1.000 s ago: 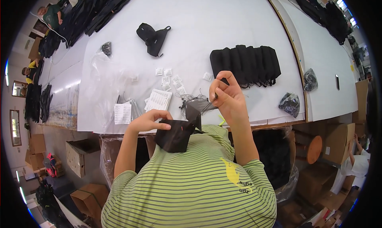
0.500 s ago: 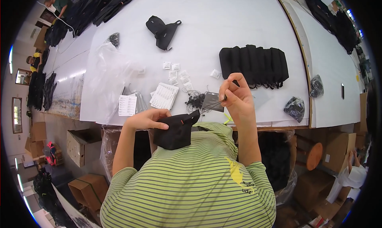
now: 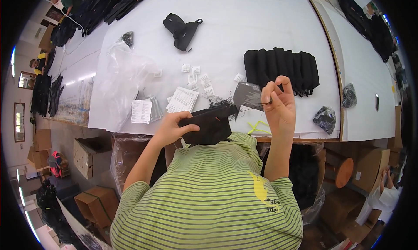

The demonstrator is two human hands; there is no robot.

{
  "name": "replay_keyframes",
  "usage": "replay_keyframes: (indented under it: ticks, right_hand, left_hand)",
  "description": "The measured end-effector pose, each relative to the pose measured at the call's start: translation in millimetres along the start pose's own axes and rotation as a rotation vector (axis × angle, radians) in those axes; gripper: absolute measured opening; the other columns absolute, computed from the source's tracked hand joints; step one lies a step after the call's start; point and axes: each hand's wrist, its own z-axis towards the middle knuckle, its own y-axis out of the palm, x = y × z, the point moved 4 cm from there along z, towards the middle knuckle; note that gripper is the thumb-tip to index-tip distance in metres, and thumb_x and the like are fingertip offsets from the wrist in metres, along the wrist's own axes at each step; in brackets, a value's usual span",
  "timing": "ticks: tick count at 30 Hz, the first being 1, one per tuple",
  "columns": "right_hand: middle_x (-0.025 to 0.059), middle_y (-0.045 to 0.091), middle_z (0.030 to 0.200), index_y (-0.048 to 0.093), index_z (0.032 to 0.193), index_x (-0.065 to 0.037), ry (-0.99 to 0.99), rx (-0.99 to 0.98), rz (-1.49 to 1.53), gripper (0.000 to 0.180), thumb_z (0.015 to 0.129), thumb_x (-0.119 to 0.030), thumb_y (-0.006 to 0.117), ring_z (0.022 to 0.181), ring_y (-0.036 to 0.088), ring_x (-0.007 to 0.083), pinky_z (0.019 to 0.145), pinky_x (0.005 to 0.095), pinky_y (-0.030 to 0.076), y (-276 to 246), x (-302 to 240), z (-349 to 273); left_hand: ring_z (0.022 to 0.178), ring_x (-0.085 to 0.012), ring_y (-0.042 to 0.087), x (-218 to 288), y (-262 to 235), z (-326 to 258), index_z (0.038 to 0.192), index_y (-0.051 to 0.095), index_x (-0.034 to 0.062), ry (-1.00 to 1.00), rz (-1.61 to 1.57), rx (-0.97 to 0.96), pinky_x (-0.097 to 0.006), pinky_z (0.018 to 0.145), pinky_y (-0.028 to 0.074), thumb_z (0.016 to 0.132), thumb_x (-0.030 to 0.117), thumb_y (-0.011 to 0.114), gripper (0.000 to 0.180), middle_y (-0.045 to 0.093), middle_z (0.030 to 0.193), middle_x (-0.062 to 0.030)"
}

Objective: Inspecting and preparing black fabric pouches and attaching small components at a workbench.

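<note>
A small black fabric pouch (image 3: 208, 127) with a tiny orange label is held just above the table's near edge. My left hand (image 3: 175, 127) is closed on its left end, thumb on the front. A thin black cord runs from the pouch's right end to my right hand (image 3: 279, 102), which pinches it between thumb and fingertips. On the cord hangs a dark grey hang tag (image 3: 247, 95), raised between the two hands. Behind the pouch lies a tangle of loose black cords (image 3: 216, 102), partly covered by it. Where the cord joins the pouch is too small to tell.
A row of black pouches (image 3: 281, 69) lies at the right, two more black pouches (image 3: 182, 32) farther back. White printed cards (image 3: 183, 100), small white labels (image 3: 192, 78) and a clear plastic sheet (image 3: 122, 75) are at the left. A bagged black bundle (image 3: 325, 120) sits near the front edge.
The pouch and my left hand have moved up and right, onto the table's edge. My right hand has shifted right with the cord, and the hang tag has lifted off the table.
</note>
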Motion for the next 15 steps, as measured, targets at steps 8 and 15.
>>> replay_keyframes:
  ticks: [8, 15]
  right_hand:
    - [0.0061, 0.052, 0.08, 0.045, 0.115, -0.008, -0.076, 0.026, -0.068, 0.028, 0.089, -0.003, 0.056, 0.072, 0.048, 0.0097, 0.061, 0.0195, 0.039, -18, -16, -9]
    - [0.0062, 0.051, 0.079, 0.046, 0.114, -0.006, -0.093, 0.107, -0.098, 0.026, 0.09, -0.004, 0.053, 0.069, 0.045, 0.0104, 0.067, 0.0238, 0.039, -37, -11, -16]
  left_hand:
    - [0.068, -0.011, 0.054, 21, 14, 2, 0.089, 0.063, -0.0022, -0.04, 0.068, -0.049, -0.026, 0.066, 0.045, 0.08, 0.017, 0.071, 0.023, 0.062, 0.073, -0.0041]
    - [0.071, -0.0103, 0.057, 31, 13, -3, 0.088, 0.064, -0.0021, 0.121, 0.015, 0.134, -0.025, 0.068, 0.045, 0.08, 0.015, 0.071, 0.02, 0.064, 0.074, -0.0051]
